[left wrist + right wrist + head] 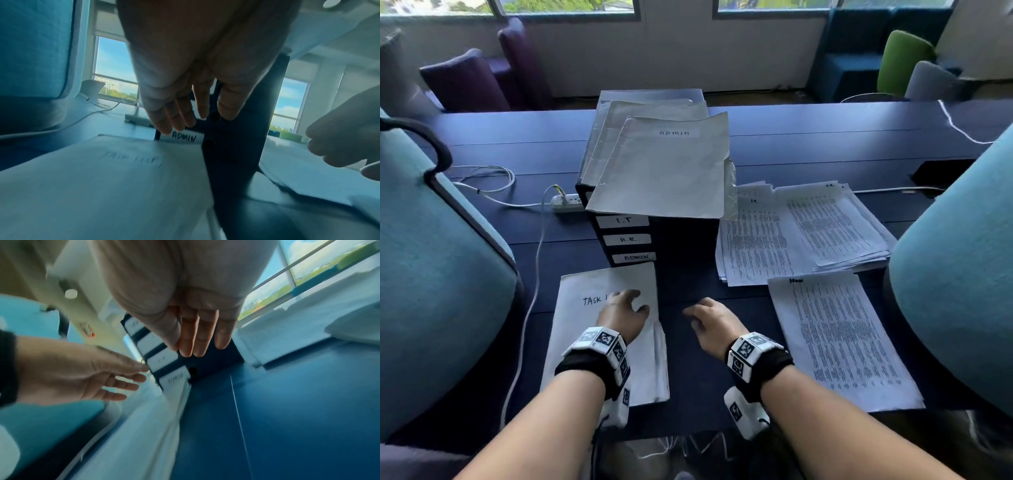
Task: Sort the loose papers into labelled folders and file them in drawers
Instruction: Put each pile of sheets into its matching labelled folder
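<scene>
Hands empty: left hand (624, 312) hovers loose-fingered over the "TASK" sheet (585, 329), seemingly not touching; right hand (709, 322) relaxed above the bare surface (688, 394). Loose papers (801, 233) lie right of it, drawer box (654, 240) ahead. Read each heading first, lift sheets singly.

Bare forearms, black wristbands (585, 368) under white blocks with black-and-white square markers (751, 353) on each wrist.

white power strip (566, 202) on dark blue table (808, 144), teal chairs (431, 274), green chair (904, 61)
</scene>
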The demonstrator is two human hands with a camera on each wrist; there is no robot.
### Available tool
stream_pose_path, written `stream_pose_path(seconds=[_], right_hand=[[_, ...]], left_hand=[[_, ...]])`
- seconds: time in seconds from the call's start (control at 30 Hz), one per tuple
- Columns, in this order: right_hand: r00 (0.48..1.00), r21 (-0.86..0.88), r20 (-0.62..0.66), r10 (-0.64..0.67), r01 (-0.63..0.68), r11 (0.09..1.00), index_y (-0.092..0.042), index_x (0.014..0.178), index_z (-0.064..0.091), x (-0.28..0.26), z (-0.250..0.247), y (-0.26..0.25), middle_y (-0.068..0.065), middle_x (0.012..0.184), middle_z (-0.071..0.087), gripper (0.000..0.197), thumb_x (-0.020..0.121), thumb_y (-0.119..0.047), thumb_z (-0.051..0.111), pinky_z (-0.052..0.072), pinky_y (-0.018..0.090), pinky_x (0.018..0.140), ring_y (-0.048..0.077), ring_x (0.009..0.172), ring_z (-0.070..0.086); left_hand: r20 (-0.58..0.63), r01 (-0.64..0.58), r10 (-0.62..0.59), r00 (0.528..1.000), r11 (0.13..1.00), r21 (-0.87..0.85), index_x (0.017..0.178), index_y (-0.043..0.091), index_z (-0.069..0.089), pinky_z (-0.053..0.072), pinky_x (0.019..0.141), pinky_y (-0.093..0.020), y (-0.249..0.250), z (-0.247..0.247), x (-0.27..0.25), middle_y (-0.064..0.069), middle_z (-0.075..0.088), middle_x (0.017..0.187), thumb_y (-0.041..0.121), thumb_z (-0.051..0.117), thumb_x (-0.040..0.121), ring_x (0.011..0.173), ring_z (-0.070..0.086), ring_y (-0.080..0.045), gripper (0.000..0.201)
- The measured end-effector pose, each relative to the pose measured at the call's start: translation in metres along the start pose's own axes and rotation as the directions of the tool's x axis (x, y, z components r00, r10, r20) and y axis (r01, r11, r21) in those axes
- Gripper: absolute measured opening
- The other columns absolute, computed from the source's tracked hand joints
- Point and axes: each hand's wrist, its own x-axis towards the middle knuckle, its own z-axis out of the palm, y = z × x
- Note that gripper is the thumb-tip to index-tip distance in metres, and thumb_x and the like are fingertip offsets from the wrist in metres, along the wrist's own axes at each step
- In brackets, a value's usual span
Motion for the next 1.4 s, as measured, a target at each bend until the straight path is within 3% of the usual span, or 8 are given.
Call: stream_pose_path(seconds=[0.17,0.37,0.6,0.77,0.97,1.07,1.17,1.4], right_hand=[[0.892,0.222,-0.452,0.002,0.111,0.969,-0.012,0.103,0.072,0.014,-0.054,0.005,0.006,0.098,0.068,0.018,0.091,-0.008,0.059,0.051,0.032,0.085,0.02,0.089,0.064],[0.799,0.639,-0.532,0.281,0.161,0.752,-0.041,0.097,0.06,0.029,-0.123,-0.007,-0.001,0.089,0.07,0.016,0.096,-0.038,0.044,0.056,0.045,0.081,0.019,0.083,0.069],[0.871,0.598,-0.438,0.22,0.1,0.795,-0.033,0.116,0.06,0.053,-0.138,-0.008,-0.004,0.095,0.071,0.044,0.08,-0.054,0.045,0.054,0.05,0.083,0.021,0.09,0.068],[0.879,0.621,-0.425,0.216,0.109,0.776,-0.031,0.117,0.058,0.051,-0.141,-0.004,-0.003,0.093,0.069,0.042,0.081,-0.051,0.048,0.056,0.05,0.079,0.025,0.087,0.068],[0.893,0.77,-0.307,0.328,0.031,0.637,-0.018,0.101,0.063,0.04,-0.149,0.016,0.017,0.1,0.069,0.043,0.073,-0.051,0.06,0.056,0.05,0.079,0.033,0.09,0.067],[0.907,0.672,-0.244,0.343,-0.097,0.734,-0.022,0.089,0.059,0.028,-0.149,0.025,0.01,0.093,0.07,0.012,0.078,-0.023,0.061,0.056,0.048,0.079,0.029,0.088,0.066],[0.909,0.628,-0.215,0.358,-0.152,0.763,-0.017,0.09,0.055,0.014,-0.142,0.044,0.01,0.089,0.066,0.022,0.083,0.004,0.051,0.051,0.035,0.07,0.023,0.077,0.06],[0.902,0.594,0.007,0.431,-0.351,0.724,-0.019,0.079,0.055,-0.027,-0.08,0.11,0.01,0.088,0.064,0.028,0.078,0.009,0.055,0.052,0.043,0.08,0.026,0.085,0.059]], left_hand=[[-0.377,-0.158,0.084,0.922,0.973,-0.168,0.12,0.007,0.059,0.044,0.092,-0.037,0.046,-0.031,0.004,-0.017,0.057,0.117,0.02,0.063,0.09,0.105,0.057,-0.036,0.033],[-0.767,-0.337,0.248,0.592,0.94,0.044,0.115,0.006,0.053,0.036,0.095,-0.043,0.09,-0.059,-0.002,-0.02,0.052,0.114,0.007,0.069,0.077,0.109,0.048,-0.036,0.042],[-0.681,-0.218,0.335,0.651,0.942,0.255,0.098,0.026,0.074,0.038,0.093,-0.052,0.118,-0.068,0.004,-0.004,0.054,0.125,0.006,0.074,0.072,0.117,0.046,-0.036,0.033],[-0.661,-0.371,0.522,0.54,0.852,0.369,0.081,0.027,0.072,0.029,0.091,-0.041,0.113,-0.056,0.003,0.007,0.067,0.094,0.009,0.077,0.069,0.096,0.056,-0.028,0.022],[-0.55,-0.549,0.698,0.458,0.709,0.443,0.08,0.026,0.071,0.031,0.089,-0.042,0.098,-0.022,-0.016,0.011,0.067,0.093,0.026,0.065,0.08,0.091,0.056,-0.021,0.005],[-0.445,-0.597,0.74,0.505,0.671,0.439,0.079,0.027,0.071,0.032,0.091,-0.042,0.093,-0.002,-0.026,0.013,0.066,0.096,0.027,0.071,0.072,0.091,0.059,-0.02,0.007],[-0.32,-0.61,0.711,0.627,0.703,0.367,0.089,0.032,0.071,0.034,0.09,-0.039,0.09,0.013,-0.034,0.013,0.064,0.104,0.04,0.062,0.071,0.095,0.058,-0.019,0.021],[-0.147,-0.49,0.514,0.845,0.855,0.169,0.108,0.022,0.069,0.051,0.084,-0.041,0.08,0.05,-0.034,-0.002,0.062,0.112,0.036,0.055,0.08,0.095,0.061,-0.03,0.035]])
